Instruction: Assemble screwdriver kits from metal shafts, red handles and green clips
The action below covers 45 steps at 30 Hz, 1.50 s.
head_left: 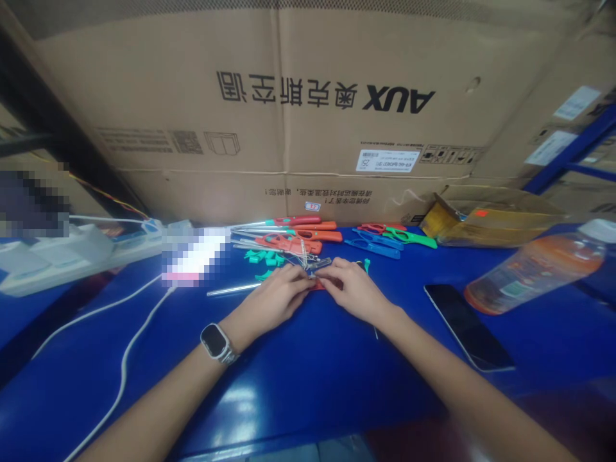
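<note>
My left hand point(282, 294), with a watch point(215, 341) on its wrist, is closed, its fingertips pinched together over the work. My right hand point(353, 289) faces it, closed in a pinch as well. Small parts sit at the fingertips, too hidden and small to name. A small clear-and-metal piece point(321, 263) lies just beyond the fingers, and a bit of an orange-red casing shows beneath them. Small green plastic pieces point(264, 258) lie behind my left hand. Beside it is a thin metal tube point(233, 290). Farther back lie several long-necked lighters point(317, 236) in red and orange.
Blue and green casings point(380, 242) lie at the back, before a large cardboard box point(308, 147). To the right are a phone point(466, 327), a bottle point(534, 266) lying tilted and a yellowish bag point(495, 218). A power strip point(91, 253) and white cables point(126, 359) occupy the left.
</note>
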Tool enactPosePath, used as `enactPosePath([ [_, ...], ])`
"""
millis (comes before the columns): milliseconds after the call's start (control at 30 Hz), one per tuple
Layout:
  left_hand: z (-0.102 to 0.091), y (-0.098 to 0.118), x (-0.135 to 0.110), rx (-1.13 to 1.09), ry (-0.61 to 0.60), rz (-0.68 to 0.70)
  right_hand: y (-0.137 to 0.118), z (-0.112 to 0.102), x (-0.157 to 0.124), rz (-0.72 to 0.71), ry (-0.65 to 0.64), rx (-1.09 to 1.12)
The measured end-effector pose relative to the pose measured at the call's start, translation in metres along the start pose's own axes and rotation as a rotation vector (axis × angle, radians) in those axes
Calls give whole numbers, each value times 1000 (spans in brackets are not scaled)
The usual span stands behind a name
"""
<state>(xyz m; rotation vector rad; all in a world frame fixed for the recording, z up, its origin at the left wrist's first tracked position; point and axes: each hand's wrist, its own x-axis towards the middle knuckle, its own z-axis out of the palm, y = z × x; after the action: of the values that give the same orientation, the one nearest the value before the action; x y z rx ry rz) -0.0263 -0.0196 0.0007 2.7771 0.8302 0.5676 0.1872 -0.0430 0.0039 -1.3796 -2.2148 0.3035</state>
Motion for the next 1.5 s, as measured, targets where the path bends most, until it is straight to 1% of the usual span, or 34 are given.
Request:
enactPosePath([
  [100,-1,0,0,-11,12,-9,1,-1,-1,-13,-13,-45],
  [300,-2,-2,0,-90,57,-80,-1,-4,-3,-16,-56,-11],
  [533,-1,-2,0,-55,63,-62,3,-6,-3,-81,-92,-41],
  [667,-4,-4,-1,11,97,-96,4,-6,-4,-101,-91,-87],
  [800,-5,-6,-2,56,42,-81,2,-8,-4,-115,-89,-163],
  [933,-3,-4,-1,85,0,-72,-2,-9,-4,-121,-104,-187],
  [1133,-2,-2,0,61,-6,-79,-2,-9,-4,-136,-105,-126],
  [1400,1,-4,2,64,-3,-79,7,-6,-5,-149,-74,-58],
  [1500,1,-5,5,67,-15,-71,10,-5,-3,-150,-70,13],
])
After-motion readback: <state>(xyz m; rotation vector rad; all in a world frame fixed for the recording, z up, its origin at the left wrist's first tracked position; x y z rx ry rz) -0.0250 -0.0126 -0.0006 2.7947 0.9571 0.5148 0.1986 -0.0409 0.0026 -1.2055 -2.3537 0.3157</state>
